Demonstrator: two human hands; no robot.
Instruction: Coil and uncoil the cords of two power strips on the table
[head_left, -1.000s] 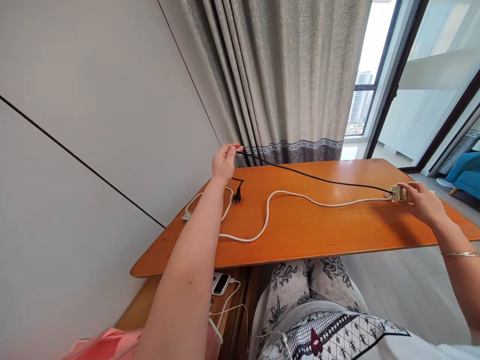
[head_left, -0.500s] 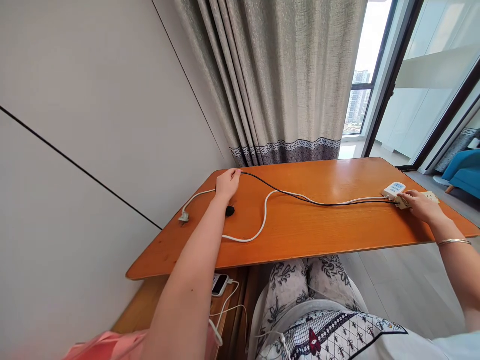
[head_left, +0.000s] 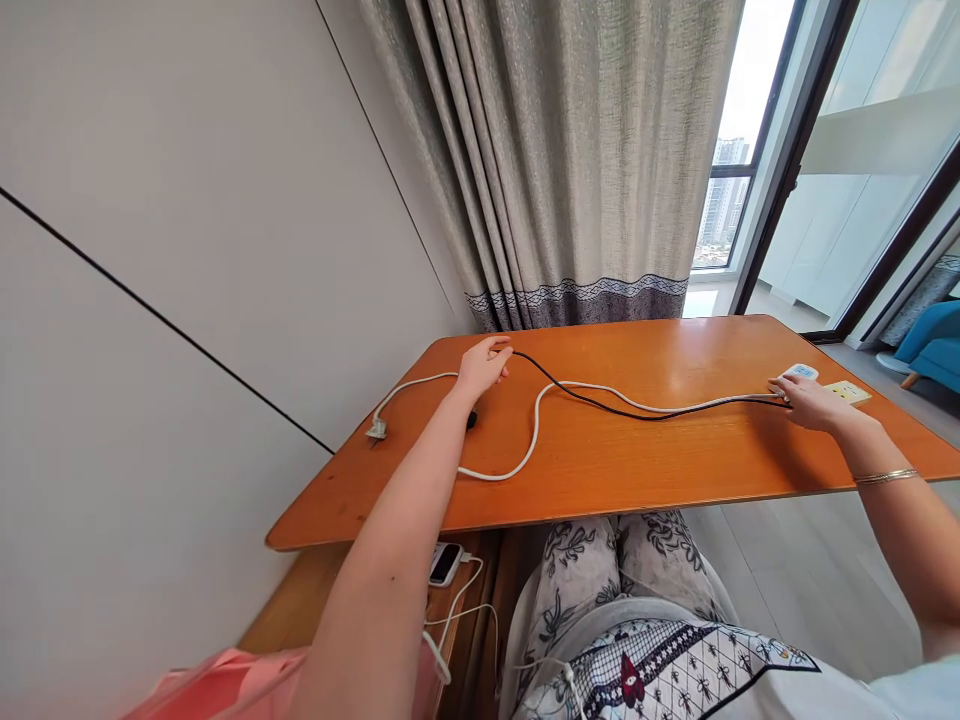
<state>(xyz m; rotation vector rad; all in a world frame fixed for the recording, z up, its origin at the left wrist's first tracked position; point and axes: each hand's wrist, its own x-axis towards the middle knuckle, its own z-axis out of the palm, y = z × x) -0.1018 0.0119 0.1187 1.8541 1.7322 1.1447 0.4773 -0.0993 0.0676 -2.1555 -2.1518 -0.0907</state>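
The bench (head_left: 600, 470) has a smooth, varnished-looking wood top with a glossy sheen. The black cord (head_left: 600, 407) and white cord (head_left: 495, 478) look like smooth plastic, as do the white block (head_left: 801, 371) and cream socket block (head_left: 850, 392). The curtain (head_left: 600, 150) is coarse, matt woven cloth, the wall (head_left: 187, 200) smooth and matt, and the bracelet (head_left: 885, 477) polished, shiny metal.

Curtain (head_left: 585, 150) hanging between twelve and one o'clock, window (head_left: 724, 215) at two, blue seat (head_left: 937, 345) at three, white gadget (head_left: 445, 565) just past six, wall (head_left: 187, 180) at ten.
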